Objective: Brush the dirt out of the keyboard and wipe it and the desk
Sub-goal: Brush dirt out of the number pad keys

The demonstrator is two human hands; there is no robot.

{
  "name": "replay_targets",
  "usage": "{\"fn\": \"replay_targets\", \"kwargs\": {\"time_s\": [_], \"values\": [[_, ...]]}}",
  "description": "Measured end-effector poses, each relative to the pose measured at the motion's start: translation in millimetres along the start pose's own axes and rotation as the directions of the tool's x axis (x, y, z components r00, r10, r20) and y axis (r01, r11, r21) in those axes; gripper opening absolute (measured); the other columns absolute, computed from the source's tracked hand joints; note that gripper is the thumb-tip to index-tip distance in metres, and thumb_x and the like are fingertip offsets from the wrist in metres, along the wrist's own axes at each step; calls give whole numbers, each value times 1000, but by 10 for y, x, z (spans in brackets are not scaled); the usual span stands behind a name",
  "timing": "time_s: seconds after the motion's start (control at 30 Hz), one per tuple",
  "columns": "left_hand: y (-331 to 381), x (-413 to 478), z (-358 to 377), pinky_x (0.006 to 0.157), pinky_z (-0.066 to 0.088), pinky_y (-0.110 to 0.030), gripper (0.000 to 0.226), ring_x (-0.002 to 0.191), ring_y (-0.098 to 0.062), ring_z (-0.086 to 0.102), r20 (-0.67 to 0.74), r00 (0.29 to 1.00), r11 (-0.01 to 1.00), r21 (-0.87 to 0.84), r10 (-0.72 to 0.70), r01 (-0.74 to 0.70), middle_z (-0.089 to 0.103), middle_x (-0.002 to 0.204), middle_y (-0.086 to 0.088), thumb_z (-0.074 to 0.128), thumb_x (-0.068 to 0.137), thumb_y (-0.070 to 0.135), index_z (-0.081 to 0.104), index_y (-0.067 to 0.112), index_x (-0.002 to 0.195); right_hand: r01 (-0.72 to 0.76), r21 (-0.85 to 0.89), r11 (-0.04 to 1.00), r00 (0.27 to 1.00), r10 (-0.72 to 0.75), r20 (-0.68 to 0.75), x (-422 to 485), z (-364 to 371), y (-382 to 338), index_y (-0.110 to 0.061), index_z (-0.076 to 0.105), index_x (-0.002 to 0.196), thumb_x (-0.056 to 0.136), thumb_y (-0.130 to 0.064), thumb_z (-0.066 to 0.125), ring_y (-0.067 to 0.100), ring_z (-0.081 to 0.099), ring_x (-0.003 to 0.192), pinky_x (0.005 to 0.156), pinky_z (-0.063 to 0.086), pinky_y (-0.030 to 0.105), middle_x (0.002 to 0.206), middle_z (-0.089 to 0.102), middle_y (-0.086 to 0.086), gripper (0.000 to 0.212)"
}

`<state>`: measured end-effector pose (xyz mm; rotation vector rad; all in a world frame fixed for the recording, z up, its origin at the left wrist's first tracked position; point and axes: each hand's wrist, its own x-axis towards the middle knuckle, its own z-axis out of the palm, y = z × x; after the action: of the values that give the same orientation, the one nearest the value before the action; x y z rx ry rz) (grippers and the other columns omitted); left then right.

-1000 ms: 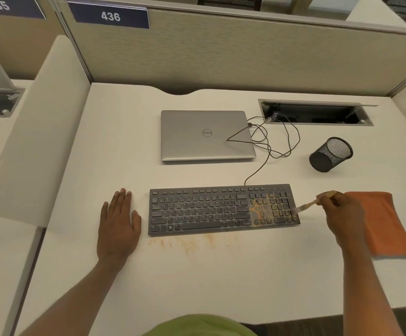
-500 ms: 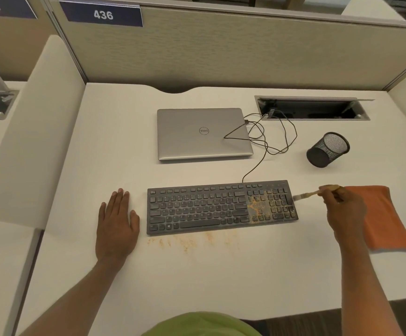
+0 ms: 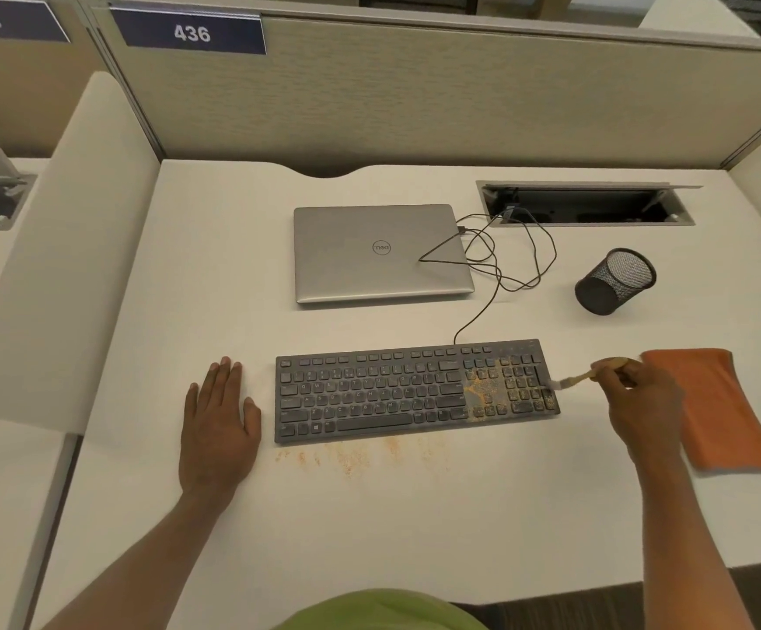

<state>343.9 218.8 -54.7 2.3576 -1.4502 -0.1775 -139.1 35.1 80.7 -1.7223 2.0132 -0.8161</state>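
At right edge of keyboard (image 3: 369,393), brush (image 3: 572,380) in right hand (image 3: 642,402)

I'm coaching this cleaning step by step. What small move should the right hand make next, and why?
Probably the right hand should drag the small wooden-handled brush across the number pad of the dark grey keyboard: bristles touch its right edge, and orange dirt coats those keys.
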Motion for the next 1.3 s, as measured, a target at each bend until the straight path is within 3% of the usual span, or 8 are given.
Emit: {"fn": "replay_targets", "kwargs": {"time_s": [0.07,0.23,0.43,0.67,0.73,0.87,1.03,1.3], "values": [[-6,3,3,132,12,-44,66,159,-19,24,-1,1000,1000,1,1,-1,34,169,-9,29,103,36,38,6,160,-15,7,1000,1000,15,0,3,-19,7,-4,77,95,95,-9,66,20,63,78,63,38,6,86,73,12,12],[6,5,2,132,10,-42,66,159,-18,23,3,1000,1000,-5,-4,4,33,169,-8,29,103,36,37,6,161,3,25,1000,999,-2,-44,-25,-28,-29,-7,78,103,96,-12,67,-13,59,76,64,37,0,83,69,10,14],[3,-2,-3,132,12,-44,65,159,-19,23,-2,1000,1000,3,2,-2,33,169,-9,29,103,35,37,6,161,-27,16,1000,1000,27,-1,-18,-28,-3,-5,78,98,95,-9,66,14,59,74,64,39,3,89,73,13,12],[-17,6,17,132,12,-44,66,159,-18,22,5,1000,1000,3,5,-5,32,169,-8,28,103,36,36,7,161,-32,28,999,999,32,-4,11,-5,30,-8,79,103,96,-14,66,-13,60,74,64,42,10,87,73,7,16],[-7,4,13,132,12,-44,65,159,-18,23,1,1000,1000,1,4,-4,33,169,-8,29,103,36,36,7,161,-55,19,998,998,54,33,13,-5,46,-8,79,98,94,-13,67,-5,62,73,61,41,15,89,75,9,14],[-16,0,12,132,12,-44,65,159,-18,22,0,1000,1000,0,4,-4,33,169,-8,29,103,36,36,7,161,-48,37,998,999,48,-4,-3,-22,17,-8,78,100,96,-14,65,18,62,80,63,38,4,89,72,11,15],[-7,7,11,132,11,-43,65,160,-16,21,6,1000,1000,-1,-1,1,32,170,-6,29,103,36,35,8,162,-41,66,997,999,42,-9,-27,36,-18,-10,78,108,99,-18,63,-13,60,77,65,38,-1,91,73,8,19],[-17,5,2,132,12,-43,65,160,-16,21,8,1000,1000,6,0,0,31,170,-6,29,103,36,35,8,162,-34,23,999,999,34,-24,-29,24,-5,-8,77,106,98,-15,62,-11,57,74,62,37,2,85,68,9,19]]}}
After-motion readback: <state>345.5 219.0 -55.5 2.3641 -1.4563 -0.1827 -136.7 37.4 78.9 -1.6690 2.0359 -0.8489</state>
